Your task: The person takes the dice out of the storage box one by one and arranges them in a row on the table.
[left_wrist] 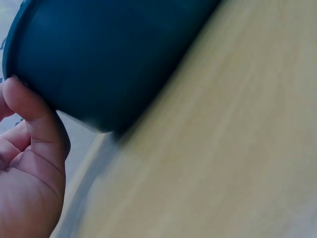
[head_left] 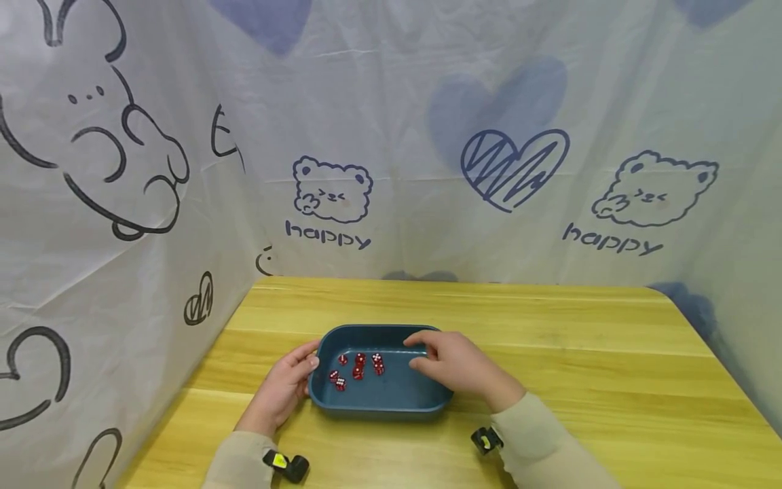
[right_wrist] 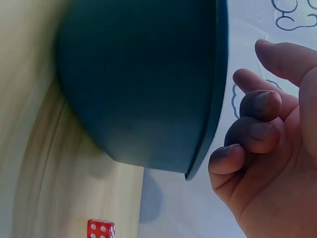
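Observation:
A dark teal rectangular tray with rounded corners (head_left: 397,406) stands on the wooden table. Several small red dice with white pips (head_left: 358,365) lie inside it, grouped toward its left half. My left hand (head_left: 287,386) grips the tray's left end, thumb at the rim; the left wrist view has the thumb (left_wrist: 27,101) against the outer wall. Over the tray's right end hovers my right hand (head_left: 458,363), thumb and forefinger apart, nothing between them. In the right wrist view its other fingers (right_wrist: 252,134) bend loosely beside the rim.
One red die (right_wrist: 100,228) lies on the table outside the tray, seen in the right wrist view only. The yellow wood-grain table (head_left: 586,380) extends around the tray. White printed cloth (head_left: 403,136) hangs behind and at both sides.

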A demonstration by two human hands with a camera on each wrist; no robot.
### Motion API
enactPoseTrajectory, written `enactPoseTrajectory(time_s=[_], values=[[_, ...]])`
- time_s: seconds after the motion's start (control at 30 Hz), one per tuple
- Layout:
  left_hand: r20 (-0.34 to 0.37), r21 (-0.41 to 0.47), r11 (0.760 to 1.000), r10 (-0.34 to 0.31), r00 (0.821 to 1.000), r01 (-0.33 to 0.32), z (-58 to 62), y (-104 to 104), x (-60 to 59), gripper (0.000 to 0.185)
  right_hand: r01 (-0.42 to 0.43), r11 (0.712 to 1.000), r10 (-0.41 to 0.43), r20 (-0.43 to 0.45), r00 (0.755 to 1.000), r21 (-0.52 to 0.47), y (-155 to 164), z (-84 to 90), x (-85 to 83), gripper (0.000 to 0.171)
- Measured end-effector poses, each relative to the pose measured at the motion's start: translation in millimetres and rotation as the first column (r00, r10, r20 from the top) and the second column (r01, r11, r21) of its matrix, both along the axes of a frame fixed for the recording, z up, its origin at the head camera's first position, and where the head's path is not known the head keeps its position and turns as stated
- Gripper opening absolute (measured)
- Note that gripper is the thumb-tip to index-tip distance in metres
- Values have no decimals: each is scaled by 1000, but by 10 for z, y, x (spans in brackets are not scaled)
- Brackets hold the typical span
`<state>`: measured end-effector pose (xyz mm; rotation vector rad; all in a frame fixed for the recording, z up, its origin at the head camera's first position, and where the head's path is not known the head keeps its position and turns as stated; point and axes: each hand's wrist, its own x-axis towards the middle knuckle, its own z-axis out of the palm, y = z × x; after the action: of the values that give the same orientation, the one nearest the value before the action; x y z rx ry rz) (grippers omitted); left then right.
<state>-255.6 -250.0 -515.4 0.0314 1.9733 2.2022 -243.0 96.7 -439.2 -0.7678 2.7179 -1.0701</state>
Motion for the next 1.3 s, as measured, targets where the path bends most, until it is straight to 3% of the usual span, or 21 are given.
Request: enactPoseTrajectory(time_s=[0.8,1.3], values=[[-2,-1,1000,5,1000,-5,-4,1,-7,45,-38,999,36,46,998,39,-243,-119,-107,37],[7,-11,1000,-3,1000,3,15,8,3,46,-48,995,46,29,999,93,-423,-169,-150,35]])
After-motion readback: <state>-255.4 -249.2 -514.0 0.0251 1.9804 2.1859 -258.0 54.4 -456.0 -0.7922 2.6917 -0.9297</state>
